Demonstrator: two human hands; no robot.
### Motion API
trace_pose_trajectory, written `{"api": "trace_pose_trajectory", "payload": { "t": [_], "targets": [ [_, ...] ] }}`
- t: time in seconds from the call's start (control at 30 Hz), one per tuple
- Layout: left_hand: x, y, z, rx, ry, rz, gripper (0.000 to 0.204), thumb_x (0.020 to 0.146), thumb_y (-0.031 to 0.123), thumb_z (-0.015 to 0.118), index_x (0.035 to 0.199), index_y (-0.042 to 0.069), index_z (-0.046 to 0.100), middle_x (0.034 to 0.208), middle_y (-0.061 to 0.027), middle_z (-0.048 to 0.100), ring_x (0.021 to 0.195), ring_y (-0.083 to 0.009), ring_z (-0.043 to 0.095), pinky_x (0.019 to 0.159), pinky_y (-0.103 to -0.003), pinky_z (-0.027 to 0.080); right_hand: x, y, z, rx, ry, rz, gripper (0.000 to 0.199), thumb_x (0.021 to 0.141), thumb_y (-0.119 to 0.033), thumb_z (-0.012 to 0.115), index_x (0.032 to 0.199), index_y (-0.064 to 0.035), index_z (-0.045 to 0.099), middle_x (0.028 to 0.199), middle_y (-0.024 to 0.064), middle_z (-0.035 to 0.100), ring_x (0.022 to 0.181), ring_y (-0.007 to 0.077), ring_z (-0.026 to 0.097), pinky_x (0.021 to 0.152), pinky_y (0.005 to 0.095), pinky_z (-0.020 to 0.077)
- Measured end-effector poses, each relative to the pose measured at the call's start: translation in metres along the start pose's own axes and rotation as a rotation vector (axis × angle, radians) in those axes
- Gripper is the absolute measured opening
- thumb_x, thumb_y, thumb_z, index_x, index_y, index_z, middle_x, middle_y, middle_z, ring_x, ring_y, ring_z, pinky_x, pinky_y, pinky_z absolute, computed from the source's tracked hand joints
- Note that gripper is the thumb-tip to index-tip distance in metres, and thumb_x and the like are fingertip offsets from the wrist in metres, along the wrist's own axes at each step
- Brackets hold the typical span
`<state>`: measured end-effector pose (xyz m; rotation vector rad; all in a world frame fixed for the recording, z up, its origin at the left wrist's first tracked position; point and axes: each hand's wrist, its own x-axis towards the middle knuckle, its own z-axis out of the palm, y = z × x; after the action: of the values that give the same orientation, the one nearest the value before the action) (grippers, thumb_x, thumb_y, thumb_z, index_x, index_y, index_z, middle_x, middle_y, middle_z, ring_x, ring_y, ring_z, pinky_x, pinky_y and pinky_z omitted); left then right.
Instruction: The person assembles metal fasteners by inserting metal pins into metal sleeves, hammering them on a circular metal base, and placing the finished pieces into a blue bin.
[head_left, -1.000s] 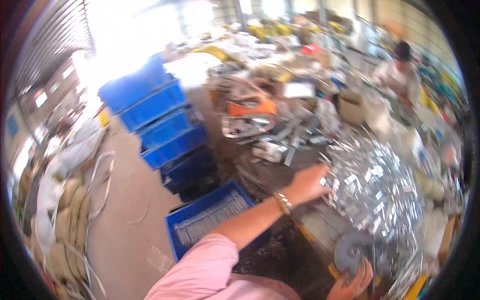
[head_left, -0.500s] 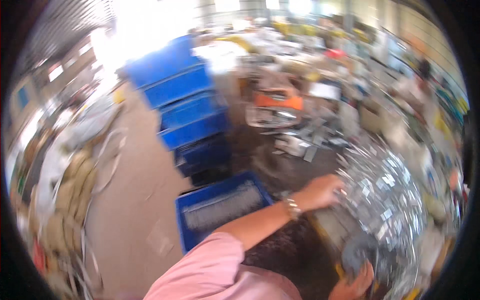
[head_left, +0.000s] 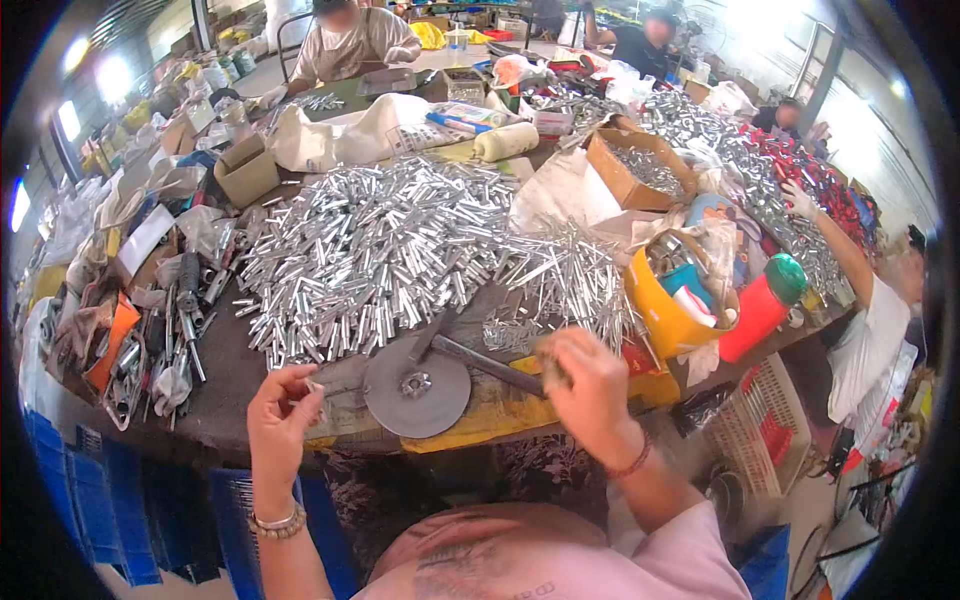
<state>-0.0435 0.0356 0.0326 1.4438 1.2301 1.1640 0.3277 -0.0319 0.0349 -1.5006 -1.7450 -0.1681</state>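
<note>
Your hammer (head_left: 490,364) lies on the surface (head_left: 225,400) in front of you, between your two hands. Its handle makes the long axis, slanting from the head, which is farther off and to the left, down toward you and to the right. The handle's end points at your right hand (head_left: 590,388), whose curled fingers are right beside it; the blur keeps me from telling whether they grip the handle or anything else. The hammer's head lies crosswise to the handle, its lower end over the upper right edge of the round grey disc (head_left: 415,408), which lies flat.

Your left hand (head_left: 279,410) is raised left of the disc, with thumb and forefinger narrowly spaced. A small pale bit shows at their tips, but I cannot tell if you hold it.

Beyond the disc spreads a heap of short silver tubes (head_left: 380,255), their long axes running every way, many at the near edge pointing toward you. Thin metal rods (head_left: 575,270) fan out to its right, beside a yellow container (head_left: 655,310).
</note>
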Motion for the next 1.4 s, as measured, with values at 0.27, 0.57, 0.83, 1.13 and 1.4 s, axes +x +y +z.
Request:
{"api": "trace_pose_trajectory", "payload": {
  "t": [0.27, 0.57, 0.83, 1.13, 1.4],
  "targets": [
    [-0.019, 0.003, 0.049, -0.058, -0.186, 0.005, 0.028, 0.098, -0.004, 0.072, 0.125, 0.002, 0.073, 0.102, -0.0025, 0.074, 0.082, -0.0072, 0.066, 0.073, -0.025, 0.056, 0.078, 0.049, 0.040, -0.312, -0.295, -0.142, 0.012, 0.088, -0.001, 0.065, 0.097, -0.0068, 0.072, 0.105, 0.0116, 0.070, 0.102, 0.0334, 0.072, 0.084, 0.0467, 0.0606],
    [-0.021, 0.008, 0.057, 0.225, -0.197, 0.244, 0.023, 0.091, -0.010, 0.071, 0.111, 0.000, 0.076, 0.102, -0.0066, 0.069, 0.092, -0.0142, 0.066, 0.081, -0.028, 0.051, 0.069, 0.064, 0.027, -0.402, -0.485, -0.178, 0.008, 0.090, -0.003, 0.064, 0.094, -0.0048, 0.070, 0.107, 0.0138, 0.068, 0.100, 0.0348, 0.072, 0.084, 0.0468, 0.0609],
    [-0.025, 0.009, 0.051, 0.510, -0.158, 0.450, 0.020, 0.091, 0.005, 0.080, 0.110, 0.003, 0.079, 0.105, -0.0141, 0.072, 0.100, -0.0343, 0.068, 0.089, -0.042, 0.055, 0.051, 0.056, 0.017, -0.501, -0.419, -0.132, 0.005, 0.089, -0.009, 0.067, 0.086, -0.0079, 0.071, 0.096, 0.0109, 0.068, 0.093, 0.0303, 0.074, 0.077, 0.0446, 0.0614],
    [-0.036, -0.005, 0.048, 0.574, -0.094, 0.443, 0.015, 0.093, 0.019, 0.081, 0.105, 0.011, 0.082, 0.105, -0.0071, 0.070, 0.102, -0.0307, 0.068, 0.085, -0.041, 0.055, 0.043, 0.026, 0.016, -0.325, -0.259, -0.117, 0.009, 0.089, 0.001, 0.068, 0.094, -0.0050, 0.072, 0.098, 0.0131, 0.067, 0.093, 0.0360, 0.071, 0.079, 0.0490, 0.0563],
    [-0.030, -0.031, 0.058, 0.480, -0.073, 0.474, 0.014, 0.094, 0.019, 0.079, 0.105, 0.009, 0.077, 0.105, -0.0071, 0.064, 0.103, -0.0304, 0.066, 0.087, -0.043, 0.054, 0.009, 0.024, 0.026, 0.024, -0.151, 0.067, 0.018, 0.095, 0.000, 0.069, 0.113, 0.0017, 0.071, 0.108, 0.0185, 0.072, 0.100, 0.0364, 0.071, 0.088, 0.0427, 0.0562]
  ]
}}
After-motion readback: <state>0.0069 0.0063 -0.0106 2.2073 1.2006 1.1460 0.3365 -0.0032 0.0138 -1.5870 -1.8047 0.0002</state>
